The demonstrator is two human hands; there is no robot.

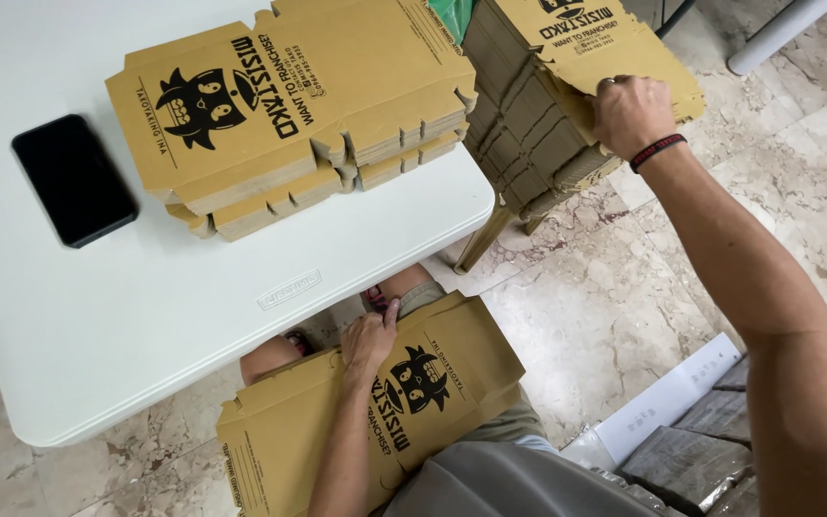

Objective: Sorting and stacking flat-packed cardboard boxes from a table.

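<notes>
My left hand (368, 343) rests flat on a folded brown cardboard box (452, 369) with a black cartoon print, lying on my lap below the table edge. My right hand (630, 113), with a dark wristband, reaches out to a tall stack of flat cardboard blanks (528, 115) on a stand at the upper right, and its fingers grip the edge of the top blank (614, 38). On the white table (145, 316) lies a low pile of folded brown boxes (289, 105).
A black phone (74, 179) lies on the table left of the box pile. The floor is pale marble tile (614, 287). Wrapped grey bundles and a white board (681, 431) lie on the floor at the lower right.
</notes>
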